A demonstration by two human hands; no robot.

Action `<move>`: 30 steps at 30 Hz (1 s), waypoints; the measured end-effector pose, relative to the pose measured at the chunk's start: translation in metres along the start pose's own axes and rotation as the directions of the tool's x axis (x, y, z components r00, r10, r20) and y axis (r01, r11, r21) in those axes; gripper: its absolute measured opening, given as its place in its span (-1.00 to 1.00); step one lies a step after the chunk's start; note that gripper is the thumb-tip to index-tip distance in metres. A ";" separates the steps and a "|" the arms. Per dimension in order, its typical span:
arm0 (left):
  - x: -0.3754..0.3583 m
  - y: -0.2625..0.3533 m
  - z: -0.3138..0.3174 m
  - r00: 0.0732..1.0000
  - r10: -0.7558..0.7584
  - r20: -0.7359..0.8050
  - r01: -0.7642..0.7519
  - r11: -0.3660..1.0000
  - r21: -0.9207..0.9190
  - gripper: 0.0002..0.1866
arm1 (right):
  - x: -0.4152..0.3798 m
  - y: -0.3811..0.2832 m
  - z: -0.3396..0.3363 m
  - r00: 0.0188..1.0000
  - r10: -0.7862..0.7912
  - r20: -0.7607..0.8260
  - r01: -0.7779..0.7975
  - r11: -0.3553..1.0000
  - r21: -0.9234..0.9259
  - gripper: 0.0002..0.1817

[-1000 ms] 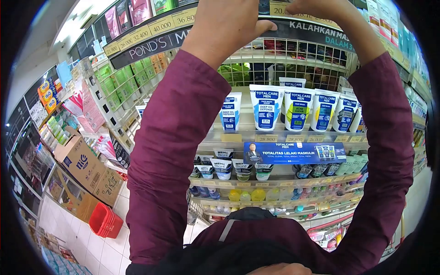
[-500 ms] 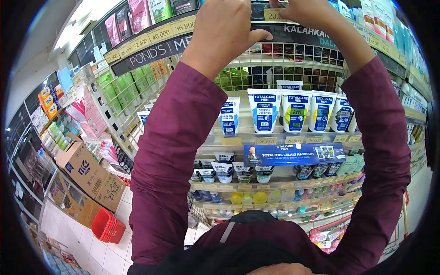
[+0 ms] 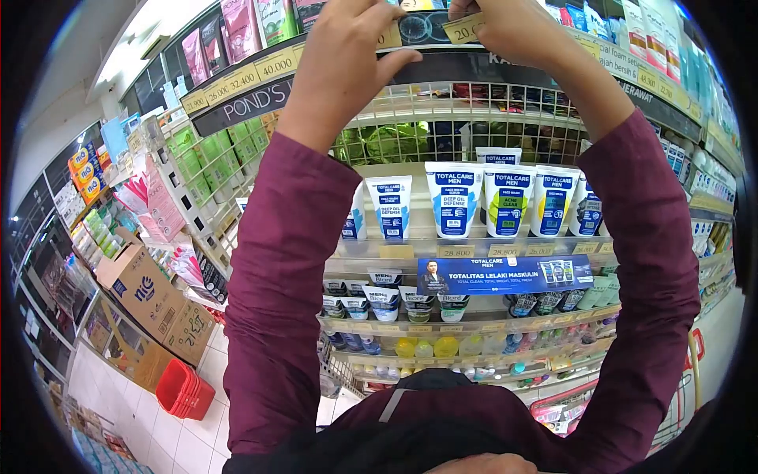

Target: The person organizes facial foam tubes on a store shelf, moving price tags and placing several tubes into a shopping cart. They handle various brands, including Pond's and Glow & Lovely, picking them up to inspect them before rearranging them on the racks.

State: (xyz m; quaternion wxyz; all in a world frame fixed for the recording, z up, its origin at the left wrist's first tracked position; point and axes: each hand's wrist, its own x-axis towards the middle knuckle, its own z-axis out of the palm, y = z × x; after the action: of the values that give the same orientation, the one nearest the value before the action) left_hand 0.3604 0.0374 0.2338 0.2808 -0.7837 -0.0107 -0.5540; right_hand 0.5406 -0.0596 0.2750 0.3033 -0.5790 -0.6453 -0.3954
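Carton [image 3: 154, 304]: brown, printed in blue, leaning at the far left.
Red baskets [image 3: 184, 391]: stacked on the tiled floor in front of the carton.
POND'S strip [image 3: 253, 103]: black, running below a row of yellow price cards [image 3: 241, 77] on the upper shelf's edge.
Left hand [image 3: 343, 67]: raised to that edge, fingers bent and thumb stretched away from them; whether they grip anything cannot be told.
Left tag [image 3: 390, 37]: yellow, partly hidden, just beside the left hand's fingers.
White-and-blue tubes [image 3: 454, 201]: upright on the shelf below, between the person's sleeves.
Dark panel [image 3: 425, 28]: circle-patterned, between the two tags.
Right tag [image 3: 463, 30]: yellow, reading "20.0", slightly tilted at the shelf edge, under the right hand's fingers.
Blue banner [image 3: 505, 275]: on the shelf front below the tubes.
Right hand [image 3: 513, 31]: fingers bent, nearly together, at the right tag; whether they pinch or merely touch it cannot be told.
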 end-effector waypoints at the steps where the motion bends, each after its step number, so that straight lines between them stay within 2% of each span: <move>1: -0.005 -0.004 -0.001 0.999 0.014 -0.031 -0.012 0.997 0.083 -0.57 | 0.000 -0.002 -0.002 0.999 0.032 0.040 -0.032 0.999 -0.006 -0.76; 2: -0.007 -0.007 -0.002 0.998 0.033 -0.060 -0.023 0.986 0.165 -0.55 | -0.002 -0.004 -0.005 0.999 0.030 0.040 -0.030 1.000 -0.001 -0.76; 5: -0.009 -0.009 -0.006 0.999 -0.014 -0.049 0.019 0.993 0.113 -0.55 | -0.008 -0.006 -0.008 1.000 -0.014 -0.018 0.015 0.999 0.046 -0.76; 7: -0.007 -0.006 -0.003 0.998 -0.038 -0.057 0.044 0.993 0.111 -0.56 | 0.001 0.001 -0.003 0.999 0.045 0.030 -0.045 0.999 0.002 -0.79; 9: -0.004 -0.002 -0.002 0.996 -0.061 -0.065 0.068 0.992 0.110 -0.56 | -0.003 -0.009 -0.015 0.997 0.019 0.071 -0.018 1.000 -0.021 -0.80; 11: -0.001 0.002 -0.003 0.997 -0.042 -0.061 0.052 0.982 0.184 -0.57 | 0.001 -0.018 -0.028 0.994 -0.004 0.107 0.009 0.999 -0.045 -0.81; 13: -0.002 0.001 0.000 0.997 -0.062 -0.049 0.071 0.978 0.196 -0.57 | 0.009 -0.024 -0.035 0.950 -0.009 0.313 0.091 0.964 -0.248 -0.85; 14: -0.001 0.000 0.001 0.996 -0.084 -0.040 0.090 0.974 0.206 -0.57 | 0.013 -0.020 -0.035 0.950 -0.008 0.312 0.090 0.965 -0.248 -0.85; 16: 0.000 0.003 0.001 0.994 -0.104 -0.028 0.108 0.974 0.201 -0.57 | 0.021 -0.013 -0.033 0.986 -0.008 0.165 0.073 0.916 -0.394 -0.89; 17: 0.000 0.004 0.001 0.992 -0.128 -0.017 0.129 0.972 0.197 -0.57 | 0.016 -0.035 -0.059 0.942 0.129 0.311 0.006 0.917 -0.399 -0.90; 18: 0.000 0.005 0.001 0.991 -0.132 -0.017 0.133 0.971 0.199 -0.57 | 0.017 -0.027 -0.064 0.943 0.092 0.320 0.021 0.943 -0.333 -0.90; 20: 0.000 0.005 0.000 0.992 -0.120 -0.035 0.125 0.972 0.201 -0.59 | 0.021 -0.013 -0.060 0.978 -0.031 0.206 0.059 0.989 -0.135 -0.92; 21: 0.000 0.005 0.000 0.992 -0.122 -0.033 0.126 0.971 0.203 -0.59 | 0.022 -0.013 -0.056 0.978 -0.033 0.207 0.061 0.989 -0.132 -0.92; 23: -0.001 0.005 0.001 0.991 -0.126 -0.033 0.130 0.969 0.211 -0.59 | 0.023 -0.015 -0.047 0.994 -0.058 0.097 0.051 0.996 0.078 -0.93; 24: -0.001 0.006 0.001 0.991 -0.127 -0.032 0.131 0.969 0.211 -0.59 | 0.027 -0.013 -0.039 0.993 -0.058 0.098 0.051 0.996 0.079 -0.93; 27: -0.002 0.007 0.002 0.988 -0.149 -0.039 0.154 0.965 0.210 -0.59 | 0.041 -0.009 -0.012 0.988 -0.130 -0.077 0.146 0.958 0.246 -0.89; 30: -0.004 0.006 0.003 0.988 -0.137 -0.065 0.148 0.969 0.200 -0.58 | 0.040 -0.015 -0.001 0.984 -0.139 -0.113 0.166 0.946 0.278 -0.90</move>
State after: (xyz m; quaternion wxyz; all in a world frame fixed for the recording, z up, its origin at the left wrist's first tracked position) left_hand 0.3635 0.0351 0.2273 0.3195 -0.7335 -0.1167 -0.5884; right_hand 0.5203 -0.0401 0.3075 0.3815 -0.4586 -0.7241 -0.3462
